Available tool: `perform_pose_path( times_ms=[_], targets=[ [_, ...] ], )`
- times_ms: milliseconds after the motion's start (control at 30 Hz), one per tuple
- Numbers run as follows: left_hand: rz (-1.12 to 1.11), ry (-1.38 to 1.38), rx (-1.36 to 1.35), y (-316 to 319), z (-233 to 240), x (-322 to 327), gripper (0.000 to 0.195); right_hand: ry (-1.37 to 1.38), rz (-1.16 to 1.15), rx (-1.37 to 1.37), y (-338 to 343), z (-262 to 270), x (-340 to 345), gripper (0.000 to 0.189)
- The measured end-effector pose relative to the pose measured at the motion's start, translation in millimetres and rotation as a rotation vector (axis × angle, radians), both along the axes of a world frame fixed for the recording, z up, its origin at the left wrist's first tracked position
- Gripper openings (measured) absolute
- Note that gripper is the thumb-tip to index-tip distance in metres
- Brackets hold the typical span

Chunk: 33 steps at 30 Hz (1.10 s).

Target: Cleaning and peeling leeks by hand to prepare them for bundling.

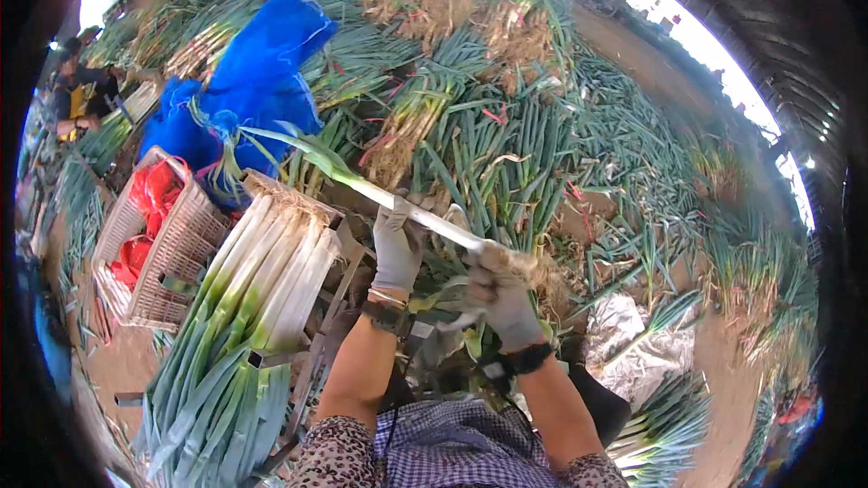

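Note:
A single long leek or large green onion [444, 227] lies slantwise across both gloved hands, roots at the lower right, green leaves at the upper left. My left hand [398, 244], in a grey-white glove, is closed around its white shaft. Near the root end my right hand [498, 295], in a soiled glove and somewhat blurred, is on the stalk; its fingers look curled around it. Left of my hands, a row of trimmed-looking leeks [271, 264] rests on a metal frame [325, 332], white ends up, green leaves hanging towards me.
A wicker-look plastic basket [163, 271] with red bags stands at the left, beside blue mesh netting [261, 74]. Heaped leek bundles [502, 129] cover the ground ahead. A white sack [637, 346] and another bundle [668, 427] lie at the right. A person [81, 95] works at the far left.

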<state>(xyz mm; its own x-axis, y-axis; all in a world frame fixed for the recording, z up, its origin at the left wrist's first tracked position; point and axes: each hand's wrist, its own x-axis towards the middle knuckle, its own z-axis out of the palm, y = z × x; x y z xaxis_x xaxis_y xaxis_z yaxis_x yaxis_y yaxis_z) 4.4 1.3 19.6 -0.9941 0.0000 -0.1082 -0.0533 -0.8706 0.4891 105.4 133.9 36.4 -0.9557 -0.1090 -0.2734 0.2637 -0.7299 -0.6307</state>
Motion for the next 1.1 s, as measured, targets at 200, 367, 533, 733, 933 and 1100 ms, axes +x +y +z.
perform_pose_path(
  times_ms=[200,367,533,733,933,1100],
  targets=[
    [0.075,-0.021,0.04,-36,-18,-13,0.012,0.523,-0.524,-0.03,121,3,78,0.014],
    [0.115,0.007,0.024,-36,-14,-17,0.011,0.512,-0.51,0.684,160,2,120,0.026],
    [0.085,0.09,-0.049,-30,-25,-10,0.012,0.063,-0.259,1.157,94,-11,84,0.044],
    [-0.12,0.063,0.009,-7,1,19,0.013,0.247,-0.271,1.188,50,7,36,0.047],
    [-0.598,0.393,0.353,25,-12,31,0.027,0.348,-0.49,0.44,38,-33,20,0.033],
    [-0.538,0.417,-0.417,53,28,105,0.033,0.487,-0.464,0.45,43,72,29,0.033]
  ],
)
